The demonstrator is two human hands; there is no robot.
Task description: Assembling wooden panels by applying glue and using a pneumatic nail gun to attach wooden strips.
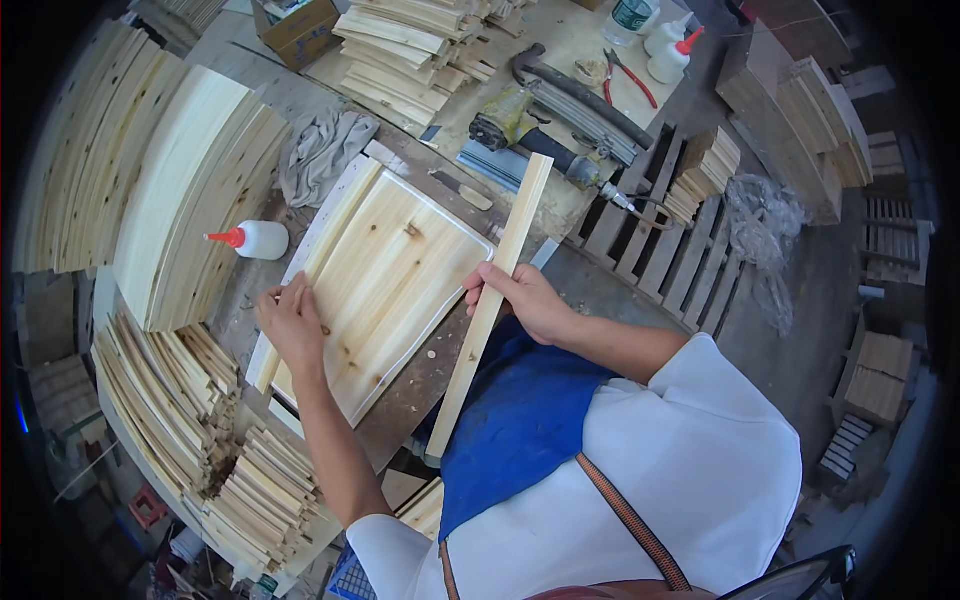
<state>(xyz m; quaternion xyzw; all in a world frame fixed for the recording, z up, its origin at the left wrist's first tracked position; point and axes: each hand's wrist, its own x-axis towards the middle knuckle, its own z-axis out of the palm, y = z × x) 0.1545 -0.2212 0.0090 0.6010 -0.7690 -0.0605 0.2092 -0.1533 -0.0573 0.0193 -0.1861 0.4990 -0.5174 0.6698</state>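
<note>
A: Where is the long wooden strip (490,300) found?

B: It is held at about its middle by the right hand (525,300), fingers curled around it. It is laid slantwise along the right edge of the pale wooden panel (385,290), touching or just beside it; which cannot be told. Its far end is pointed toward the nail gun (525,135), its near end is left hanging past the table (420,390) edge.

A: And the left hand (292,325)?

B: It is pressed flat, fingers spread, on the panel's left edge, where another narrow strip (310,270) is seen already lying along that side. Nothing is gripped by it.

A: How far along can the work be judged?

B: The panel is laid flat and one side strip appears placed. The right strip is judged not yet seated, since it is still held and set at an angle. Whether glue has been spread cannot be told.

A: What is kept around?

B: A white glue bottle with a red tip (255,240) is set left of the panel, a grey rag (325,145) beyond it, a hammer (570,85) and red-handled pliers (625,75) farther off. Stacks of cut boards (190,190) are piled at the left.
</note>
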